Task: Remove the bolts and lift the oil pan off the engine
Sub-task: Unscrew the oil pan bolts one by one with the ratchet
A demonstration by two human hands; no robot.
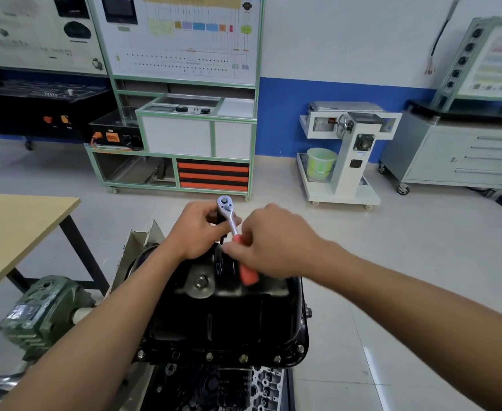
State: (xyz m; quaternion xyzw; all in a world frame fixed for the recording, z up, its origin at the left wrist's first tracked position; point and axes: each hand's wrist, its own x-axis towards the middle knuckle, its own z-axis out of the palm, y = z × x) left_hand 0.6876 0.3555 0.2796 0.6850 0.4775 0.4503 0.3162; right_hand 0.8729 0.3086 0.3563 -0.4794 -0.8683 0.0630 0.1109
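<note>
From the head camera, both hands meet above the far end of the black oil pan (229, 318). The right hand (270, 244) has its fingers curled round the red handle of a ratchet wrench (232, 225). The end of the handle sticks out below the hand, and the chrome head rises just beyond the knuckles of the left hand (198, 229). The left hand's fingers and thumb are curled round a dark extension bar (220, 220) that drops from under the ratchet head. Where the bar ends is hidden behind the hands.

The oil pan sits directly beneath both hands and forearms, still seated on the upturned engine (214, 387), with its flange toward the person. Bolts (243, 358) stand in a row along that near flange, well below the wrists. A drain plug (201, 281) shows on the pan just under the left wrist.

Left of the left forearm are a green gearbox (45, 310) and a torn piece of cardboard (138, 241). Farther out on that side is a wooden table (12, 229).
</note>
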